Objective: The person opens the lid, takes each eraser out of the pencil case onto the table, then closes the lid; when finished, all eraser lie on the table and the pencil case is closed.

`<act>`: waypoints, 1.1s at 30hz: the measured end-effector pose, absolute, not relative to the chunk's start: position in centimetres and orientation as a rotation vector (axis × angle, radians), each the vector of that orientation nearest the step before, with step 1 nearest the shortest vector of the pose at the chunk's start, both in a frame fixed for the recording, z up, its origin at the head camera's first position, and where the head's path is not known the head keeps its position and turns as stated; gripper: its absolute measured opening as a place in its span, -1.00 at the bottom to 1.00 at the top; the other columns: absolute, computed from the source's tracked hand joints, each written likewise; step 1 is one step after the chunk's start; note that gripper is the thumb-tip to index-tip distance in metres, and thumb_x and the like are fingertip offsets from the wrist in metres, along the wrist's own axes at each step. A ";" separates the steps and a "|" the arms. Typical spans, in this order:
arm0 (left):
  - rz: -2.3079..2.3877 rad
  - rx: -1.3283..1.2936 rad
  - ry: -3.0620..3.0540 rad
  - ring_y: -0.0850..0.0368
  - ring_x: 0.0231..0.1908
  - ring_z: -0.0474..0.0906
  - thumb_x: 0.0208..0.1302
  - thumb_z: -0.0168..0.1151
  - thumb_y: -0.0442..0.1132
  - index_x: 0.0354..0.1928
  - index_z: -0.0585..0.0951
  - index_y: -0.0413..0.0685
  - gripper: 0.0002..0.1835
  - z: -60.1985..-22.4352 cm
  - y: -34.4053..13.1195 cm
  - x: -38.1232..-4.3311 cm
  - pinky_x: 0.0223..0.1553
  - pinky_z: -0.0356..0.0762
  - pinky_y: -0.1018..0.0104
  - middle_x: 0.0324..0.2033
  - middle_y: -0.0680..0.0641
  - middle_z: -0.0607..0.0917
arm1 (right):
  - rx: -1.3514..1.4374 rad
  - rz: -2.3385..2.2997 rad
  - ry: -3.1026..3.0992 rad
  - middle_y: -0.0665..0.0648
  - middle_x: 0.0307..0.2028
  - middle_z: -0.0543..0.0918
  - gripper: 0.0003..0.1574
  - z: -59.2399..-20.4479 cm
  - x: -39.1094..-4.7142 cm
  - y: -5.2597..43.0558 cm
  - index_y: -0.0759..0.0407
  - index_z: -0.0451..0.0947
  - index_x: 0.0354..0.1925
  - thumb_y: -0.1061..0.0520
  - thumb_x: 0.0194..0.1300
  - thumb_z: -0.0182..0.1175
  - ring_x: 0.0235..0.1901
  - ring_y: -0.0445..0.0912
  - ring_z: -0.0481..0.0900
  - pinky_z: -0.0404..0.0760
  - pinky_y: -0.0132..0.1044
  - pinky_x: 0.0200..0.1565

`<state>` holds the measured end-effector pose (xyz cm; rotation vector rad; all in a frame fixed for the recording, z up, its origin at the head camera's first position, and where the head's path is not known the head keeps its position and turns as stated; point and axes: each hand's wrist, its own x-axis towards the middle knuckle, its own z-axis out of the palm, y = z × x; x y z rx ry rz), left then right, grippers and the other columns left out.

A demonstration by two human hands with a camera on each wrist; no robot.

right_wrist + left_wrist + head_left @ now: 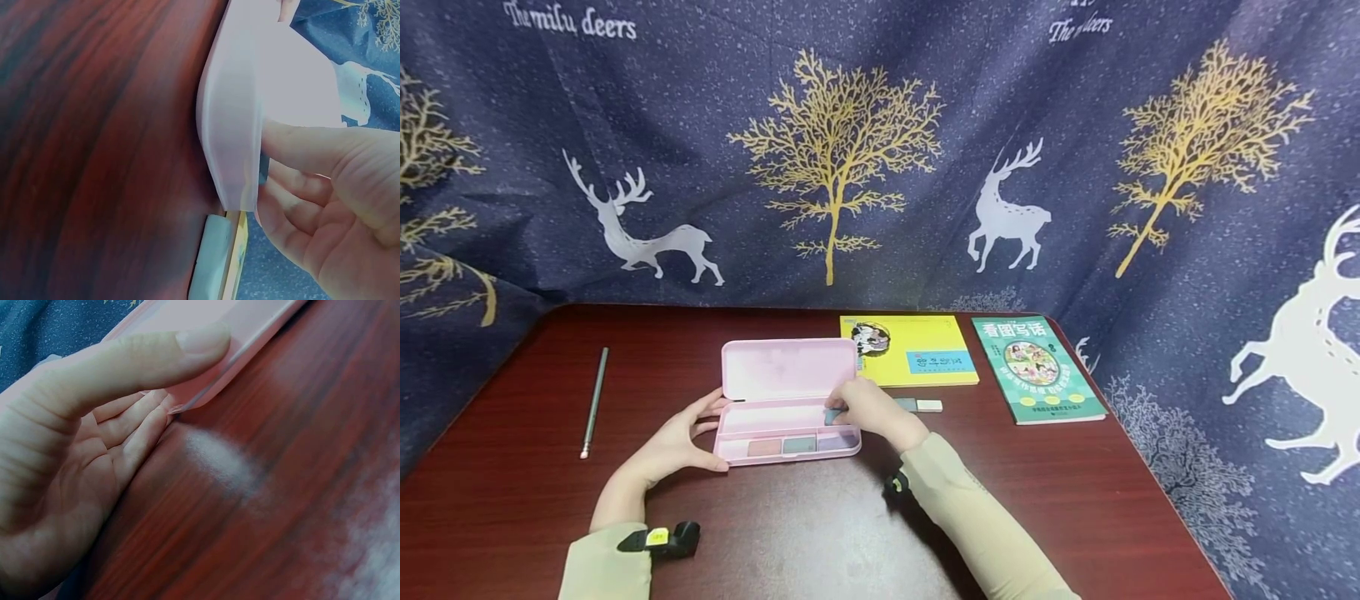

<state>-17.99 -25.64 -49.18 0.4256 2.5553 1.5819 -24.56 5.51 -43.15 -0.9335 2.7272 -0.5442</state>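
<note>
A pink pencil case (790, 367) lies with its lid raised on the table. My left hand (673, 442) holds its left end, thumb at the front corner and fingers farther back; in the left wrist view the thumb (203, 340) lies against the pink side. At the right end my right hand (868, 408) pinches a small blue-grey block, seemingly an eraser (831, 416), inside the case. Its far side is hidden by the fingers. Pinkish (765, 448), green (800, 445) and purple blocks (837, 442) sit in the front compartment.
A white-ended eraser with a grey-blue sleeve (929, 406) lies right of the case. Behind are a yellow book (917, 372) and a green book (1037, 375). At the left lies a pencil (597, 400). A patterned cloth (887, 167) hangs beyond the dark red table (497, 500).
</note>
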 end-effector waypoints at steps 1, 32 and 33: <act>1.587 0.428 2.551 0.67 -0.01 0.35 -0.24 0.64 -0.25 0.47 0.03 -0.36 0.26 -49.2 -25.6 -18.0 0.03 0.49 0.58 0.29 -0.42 0.35 | -0.934 -0.546 2.726 0.05 -0.23 0.78 -0.77 -43.2 -24.6 5.5 0.19 0.74 -0.16 0.27 0.15 0.39 -0.20 -0.15 0.69 0.64 -0.40 -0.07; 1.582 0.456 2.561 -0.07 0.15 0.48 -0.22 0.62 -0.28 0.47 0.03 -0.39 0.24 -49.1 -25.6 -18.0 0.03 0.47 0.60 0.29 -0.44 0.35 | -0.901 -0.548 2.723 0.01 -0.23 0.77 -0.77 -43.2 -24.8 5.7 0.12 0.73 -0.16 0.20 0.15 0.40 -0.17 -0.15 0.68 0.64 -0.38 -0.06; 1.583 0.451 2.559 -0.18 0.16 0.46 -0.22 0.62 -0.28 0.47 0.03 -0.39 0.24 -49.1 -25.6 -18.0 0.03 0.47 0.60 0.29 -0.43 0.35 | -0.912 -0.550 2.725 0.01 -0.23 0.77 -0.77 -43.3 -24.8 5.7 0.12 0.73 -0.16 0.20 0.15 0.40 -0.18 -0.15 0.68 0.63 -0.38 -0.06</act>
